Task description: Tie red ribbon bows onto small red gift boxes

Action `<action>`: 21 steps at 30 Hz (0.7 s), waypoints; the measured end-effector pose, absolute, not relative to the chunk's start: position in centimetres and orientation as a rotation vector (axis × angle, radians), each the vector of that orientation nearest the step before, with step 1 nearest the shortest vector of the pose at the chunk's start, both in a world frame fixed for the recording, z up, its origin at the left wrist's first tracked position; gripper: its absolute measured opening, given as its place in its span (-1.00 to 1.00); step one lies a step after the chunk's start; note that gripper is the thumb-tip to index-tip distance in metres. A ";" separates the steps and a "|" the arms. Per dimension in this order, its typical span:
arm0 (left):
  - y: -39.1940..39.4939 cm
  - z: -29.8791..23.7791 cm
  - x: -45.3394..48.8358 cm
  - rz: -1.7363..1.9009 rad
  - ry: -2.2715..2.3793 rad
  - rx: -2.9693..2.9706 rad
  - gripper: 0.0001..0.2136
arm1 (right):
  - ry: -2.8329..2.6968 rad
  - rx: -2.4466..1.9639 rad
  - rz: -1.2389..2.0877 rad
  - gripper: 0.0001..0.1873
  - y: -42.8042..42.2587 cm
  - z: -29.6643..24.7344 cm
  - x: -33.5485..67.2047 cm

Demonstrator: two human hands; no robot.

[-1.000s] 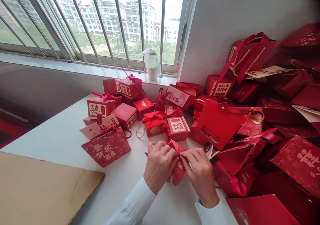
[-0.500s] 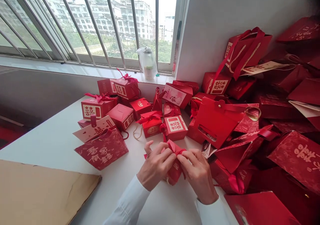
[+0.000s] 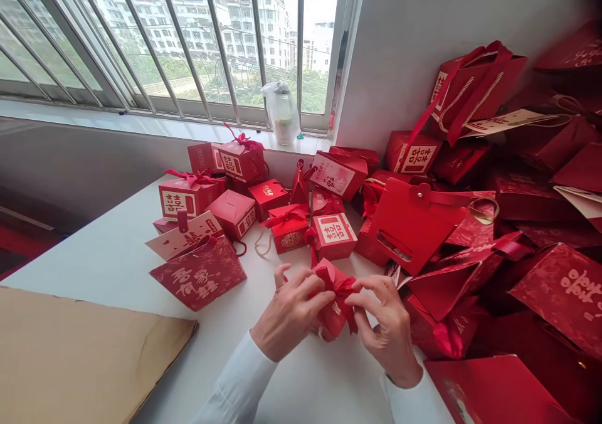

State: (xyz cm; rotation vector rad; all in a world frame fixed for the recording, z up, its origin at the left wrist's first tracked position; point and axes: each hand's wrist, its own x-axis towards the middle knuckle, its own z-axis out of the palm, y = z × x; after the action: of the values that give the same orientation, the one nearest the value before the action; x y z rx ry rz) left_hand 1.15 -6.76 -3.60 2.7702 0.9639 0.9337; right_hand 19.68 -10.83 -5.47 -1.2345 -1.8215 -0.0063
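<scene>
My left hand (image 3: 289, 314) and my right hand (image 3: 388, 327) meet over a small red gift box (image 3: 335, 314) on the white table (image 3: 117, 264). Both hands pinch the red ribbon (image 3: 339, 286) on top of the box, left fingers from the left, right fingers from the right. The box is tilted and partly hidden by my fingers. White sleeves cover both wrists. Just behind stands a red box with a white label (image 3: 333, 234).
Several small red boxes (image 3: 232, 214) and a flat red bag (image 3: 200, 276) lie left of my hands. A big pile of red bags (image 3: 493, 223) fills the right side. Brown cardboard (image 3: 70, 349) lies front left. A wrapped bottle (image 3: 282, 111) stands on the windowsill.
My right hand has drawn back to the right and lower, pulling on the ribbon. The ribbon now stands up more between my hands. My left hand stays on the box.
</scene>
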 end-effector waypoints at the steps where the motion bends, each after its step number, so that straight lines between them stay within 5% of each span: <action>1: -6.8 -3.6 1.1 0.929 0.950 2.740 -0.72 | -1.761 -1.278 0.051 -0.80 -10.7 -5.3 19.8; 11: -7.4 -3.9 1.8 1.062 1.096 2.366 -0.94 | -1.853 -1.418 0.291 -0.86 -8.9 -4.0 20.3; 21: -7.4 -4.6 2.9 1.024 1.179 2.647 -0.85 | -1.973 -1.390 0.405 -0.83 -8.7 -4.0 20.5</action>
State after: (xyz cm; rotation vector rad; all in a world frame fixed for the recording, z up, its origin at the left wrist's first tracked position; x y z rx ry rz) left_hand 2.85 -7.37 -4.63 2.6471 1.1789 1.0245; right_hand 20.52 -8.74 -4.01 -1.3905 -1.9728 0.4055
